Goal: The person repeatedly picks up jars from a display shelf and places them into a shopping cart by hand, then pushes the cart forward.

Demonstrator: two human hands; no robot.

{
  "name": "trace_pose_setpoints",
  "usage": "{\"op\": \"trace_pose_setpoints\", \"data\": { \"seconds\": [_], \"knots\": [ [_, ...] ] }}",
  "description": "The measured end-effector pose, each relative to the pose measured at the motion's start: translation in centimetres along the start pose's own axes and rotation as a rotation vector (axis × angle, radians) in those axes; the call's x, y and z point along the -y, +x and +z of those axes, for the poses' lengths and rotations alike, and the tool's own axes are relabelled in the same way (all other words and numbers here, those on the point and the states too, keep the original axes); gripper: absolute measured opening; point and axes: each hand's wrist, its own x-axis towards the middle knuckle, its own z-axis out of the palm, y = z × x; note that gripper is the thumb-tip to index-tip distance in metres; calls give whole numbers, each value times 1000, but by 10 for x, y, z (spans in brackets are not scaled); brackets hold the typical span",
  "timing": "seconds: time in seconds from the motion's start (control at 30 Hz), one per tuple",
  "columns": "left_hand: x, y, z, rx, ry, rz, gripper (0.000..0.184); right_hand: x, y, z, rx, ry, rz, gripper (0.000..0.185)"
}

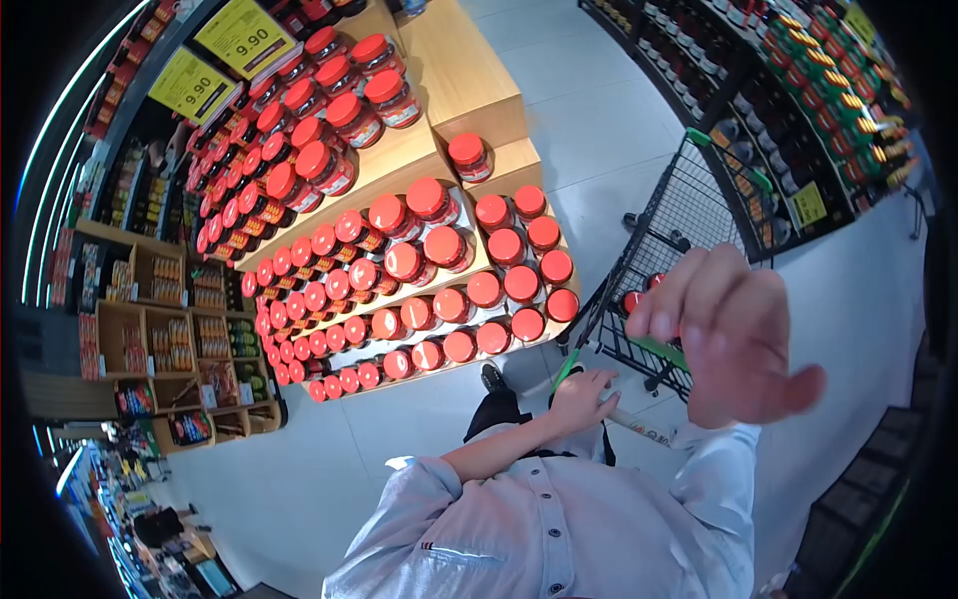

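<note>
My left hand (582,401) lies over the handle (639,427) of a shopping cart (667,222), its fingers around the bar and partly visible. Close to the camera, my right hand (733,334) is raised in front of the cart. Its fingers are loosely bent, the thumb stands apart, and I see nothing held. Behind these fingers a red-lidded jar (633,300) sits in the cart basket; the hand covers part of the basket. Many more red-lidded jars (445,247) stand in rows on a stepped wooden display (481,85) ahead of me.
Yellow price signs (247,38) hang above the display at upper left. Shelves with bottles (773,125) line the right side beyond the cart. Wooden cubbies (178,282) with packaged goods stand at left. Grey tiled floor (587,90) runs between display and right shelves.
</note>
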Motion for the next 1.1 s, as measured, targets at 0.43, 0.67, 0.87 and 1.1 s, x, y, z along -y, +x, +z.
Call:
{"op": "trace_pose_setpoints", "data": {
  "seconds": [0.43, 0.67, 0.87, 1.1],
  "knots": [
    [133, 26, -322, -701, 24, -2, 23, 24, 22, 203, 81, 342, -270, 42],
    [183, 81, -474, -772, 901, -41, 51, 21, 13, 232, 35, 266, -364, 39],
    [194, 110, -492, -617, 1030, -303, 75, 21, 10, 245, -1, 211, -415, 38],
    [200, 117, -494, -688, 955, -246, 74, 14, 9, 249, -1, 183, -446, 36]
  ]
}}
